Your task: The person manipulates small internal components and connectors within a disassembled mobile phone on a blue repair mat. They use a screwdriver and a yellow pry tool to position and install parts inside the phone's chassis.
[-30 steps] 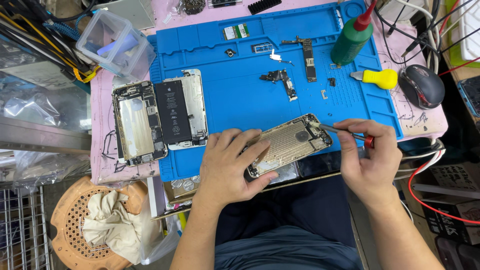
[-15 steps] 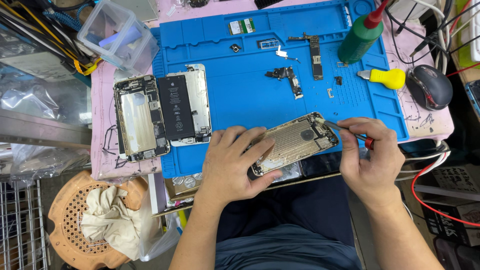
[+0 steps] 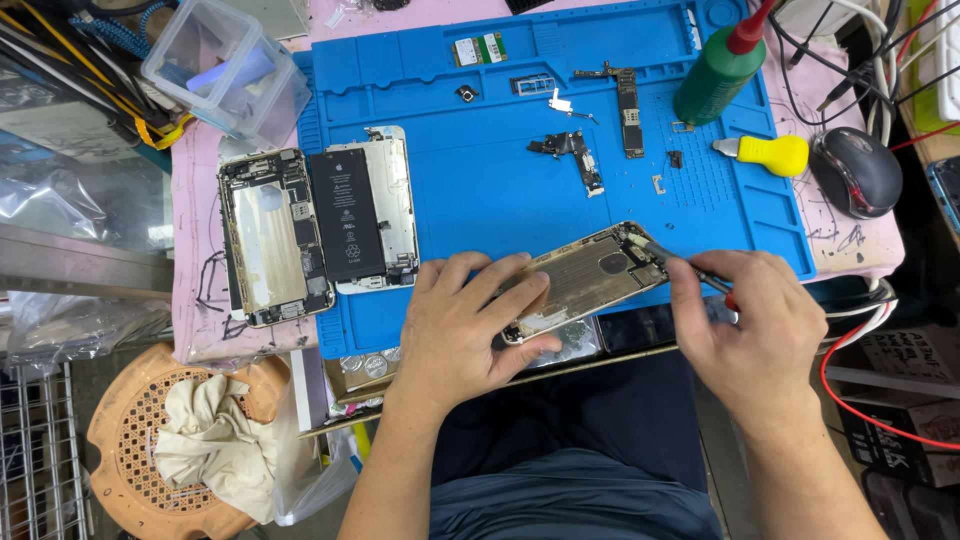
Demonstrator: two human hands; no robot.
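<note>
Item: stripped phone housing (image 3: 585, 280), clamped by your left hand (image 3: 462, 330) fingers; your right hand (image 3: 752, 335) pinches a screwdriver (image 3: 690, 268) at its top corner; steadiness needed.

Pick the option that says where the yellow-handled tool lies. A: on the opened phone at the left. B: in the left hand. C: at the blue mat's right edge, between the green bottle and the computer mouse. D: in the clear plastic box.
C: the yellow-handled tool lies at the right edge of the blue mat, below the green bottle and left of the computer mouse.

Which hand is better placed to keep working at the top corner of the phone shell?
Right. The right hand holds the thin tool with its tip at that corner of the phone shell; the left hand is steadying the shell.
</note>
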